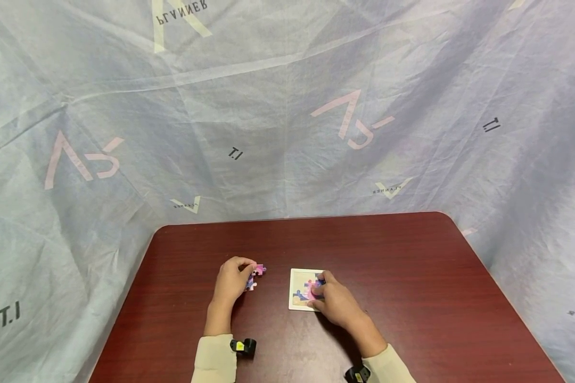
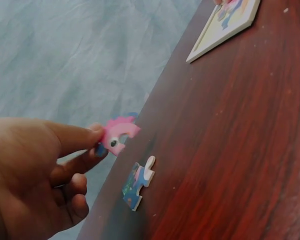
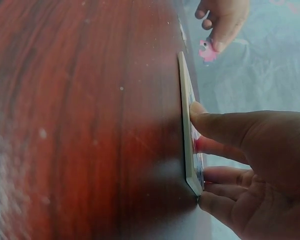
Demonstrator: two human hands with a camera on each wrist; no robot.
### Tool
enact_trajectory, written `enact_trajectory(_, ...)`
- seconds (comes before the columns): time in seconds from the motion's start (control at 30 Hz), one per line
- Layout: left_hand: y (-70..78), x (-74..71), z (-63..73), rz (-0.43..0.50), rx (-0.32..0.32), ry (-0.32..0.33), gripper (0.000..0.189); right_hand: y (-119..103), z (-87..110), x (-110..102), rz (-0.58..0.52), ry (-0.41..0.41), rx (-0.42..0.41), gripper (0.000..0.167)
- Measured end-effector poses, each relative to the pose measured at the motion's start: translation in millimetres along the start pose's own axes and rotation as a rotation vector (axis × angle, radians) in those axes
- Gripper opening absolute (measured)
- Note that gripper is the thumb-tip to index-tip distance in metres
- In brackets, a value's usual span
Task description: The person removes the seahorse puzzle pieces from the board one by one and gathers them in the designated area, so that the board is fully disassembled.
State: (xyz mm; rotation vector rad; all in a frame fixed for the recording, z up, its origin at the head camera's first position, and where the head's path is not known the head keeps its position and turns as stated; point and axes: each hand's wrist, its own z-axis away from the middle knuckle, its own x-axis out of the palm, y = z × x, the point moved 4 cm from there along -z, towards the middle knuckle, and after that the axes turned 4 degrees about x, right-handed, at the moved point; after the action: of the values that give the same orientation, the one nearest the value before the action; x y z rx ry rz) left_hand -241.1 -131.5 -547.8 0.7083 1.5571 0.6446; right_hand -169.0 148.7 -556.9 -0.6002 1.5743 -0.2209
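My left hand (image 1: 231, 282) pinches a pink puzzle piece with an eye printed on it (image 2: 117, 134) between thumb and fingers, just above the table. Below it, a blue jigsaw piece (image 2: 137, 182) lies on the wood. The square puzzle board (image 1: 292, 290), with a pale raised rim, is partly filled with pink and blue pieces at its near and right side. My right hand (image 1: 339, 302) holds this board at its right side. Its thumb is on the near rim, and one finger touches a pink piece inside. The hand hides the board's right edge.
The dark red-brown table (image 1: 388, 255) extends around the board. Behind it and at both sides hangs a pale grey printed cloth (image 1: 268, 117). Black camera mounts (image 1: 243, 347) sit at both wrists, over cream sleeves (image 1: 214, 357).
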Motion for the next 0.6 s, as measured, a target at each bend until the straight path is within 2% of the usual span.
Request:
enact_trajectory(0.07, 0.0, 1.3, -0.1, -0.004, -0.016, -0.037, 0.016, -0.2, 0.2, -0.3, 0.000, -0.001, 0.001, 0.016)
enact_trajectory(0.23, -0.8, 3.0, -2.1, -0.006, -0.025, -0.063, 0.016, -0.6, 0.3, -0.5, 0.000, -0.001, 0.003, 0.016)
enact_trajectory(0.4, -1.5, 4.9, -3.5, -0.050, -0.021, -0.061, 0.015, -1.3, 0.1, -1.1, -0.002, -0.007, 0.005, 0.017)
enact_trajectory(0.6, 0.6, 8.4, -5.4, -0.136, 0.031, -0.019, 0.011, -1.7, 0.0, -1.7, -0.001, -0.012, 0.001, 0.016)
